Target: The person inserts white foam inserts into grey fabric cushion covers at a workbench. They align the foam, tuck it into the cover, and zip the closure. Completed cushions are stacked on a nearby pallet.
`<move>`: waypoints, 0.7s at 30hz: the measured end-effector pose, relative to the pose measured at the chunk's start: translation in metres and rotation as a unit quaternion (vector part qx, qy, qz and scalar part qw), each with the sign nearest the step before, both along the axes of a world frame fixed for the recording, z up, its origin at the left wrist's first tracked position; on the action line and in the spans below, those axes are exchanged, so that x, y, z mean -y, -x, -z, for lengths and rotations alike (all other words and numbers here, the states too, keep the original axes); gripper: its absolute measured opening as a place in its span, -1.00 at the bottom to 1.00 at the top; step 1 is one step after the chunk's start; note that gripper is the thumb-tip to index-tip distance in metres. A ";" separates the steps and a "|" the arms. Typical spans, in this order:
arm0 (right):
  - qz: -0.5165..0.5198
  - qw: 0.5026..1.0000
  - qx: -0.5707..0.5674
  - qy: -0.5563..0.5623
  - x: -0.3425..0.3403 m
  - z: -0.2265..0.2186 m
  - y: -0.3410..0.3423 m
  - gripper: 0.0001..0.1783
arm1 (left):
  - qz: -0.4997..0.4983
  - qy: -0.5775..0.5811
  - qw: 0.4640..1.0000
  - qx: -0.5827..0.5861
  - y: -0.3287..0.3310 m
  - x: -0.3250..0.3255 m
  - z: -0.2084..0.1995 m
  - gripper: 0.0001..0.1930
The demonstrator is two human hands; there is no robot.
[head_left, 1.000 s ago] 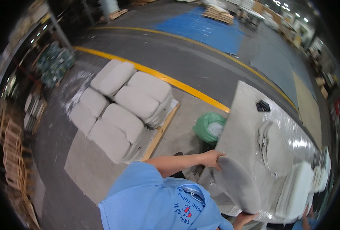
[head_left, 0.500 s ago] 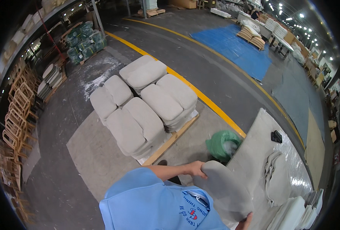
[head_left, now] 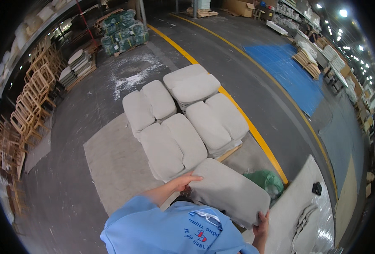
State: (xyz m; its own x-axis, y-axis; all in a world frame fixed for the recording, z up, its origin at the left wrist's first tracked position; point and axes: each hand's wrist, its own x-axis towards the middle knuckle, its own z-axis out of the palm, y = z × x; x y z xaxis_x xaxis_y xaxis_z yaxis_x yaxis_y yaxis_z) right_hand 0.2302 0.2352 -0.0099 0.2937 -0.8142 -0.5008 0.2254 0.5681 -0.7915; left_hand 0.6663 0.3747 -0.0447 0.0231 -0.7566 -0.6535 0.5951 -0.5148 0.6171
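Observation:
A grey, rounded-corner seat cushion (head_left: 232, 192) is held level in front of my body. At its left end my left hand (head_left: 187, 182) grips the edge, thumb on top. My right hand (head_left: 261, 226) grips the right end near its lower corner. The fingers under the cushion are hidden. Just beyond the cushion's left end are stacks of similar pale grey cushions (head_left: 170, 144) on a wooden pallet (head_left: 230, 153). To the right lies a table (head_left: 280, 211) under plastic film, bearing several thin grey cushion pieces (head_left: 308, 233) and a small black object (head_left: 317, 189).
A green bag (head_left: 265, 182) stands between the pallet and the table. Wooden chair frames (head_left: 37, 97) line the left side. Green-wrapped bundles (head_left: 124, 34) stand far left. A yellow floor line (head_left: 263, 144) runs beyond the stacks, and a blue sheet (head_left: 289, 72) lies farther right.
The cushion has moved left, away from the table toward the stacks, with both hands still on it. It is now more level. My view has turned to the left.

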 end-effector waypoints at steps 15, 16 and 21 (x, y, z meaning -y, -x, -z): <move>-0.342 0.936 -0.078 0.036 0.110 0.070 -0.517 -0.07 | -0.531 0.066 0.843 0.045 -0.215 -0.159 0.022 -0.24; -0.344 0.932 -0.086 0.069 0.116 0.053 -0.558 -0.02 | -0.545 0.083 0.832 0.051 -0.244 -0.158 0.014 -0.22; -0.355 0.917 -0.037 0.175 0.143 -0.033 -0.711 -0.01 | -0.584 -0.013 0.792 0.180 -0.380 -0.121 -0.062 -0.18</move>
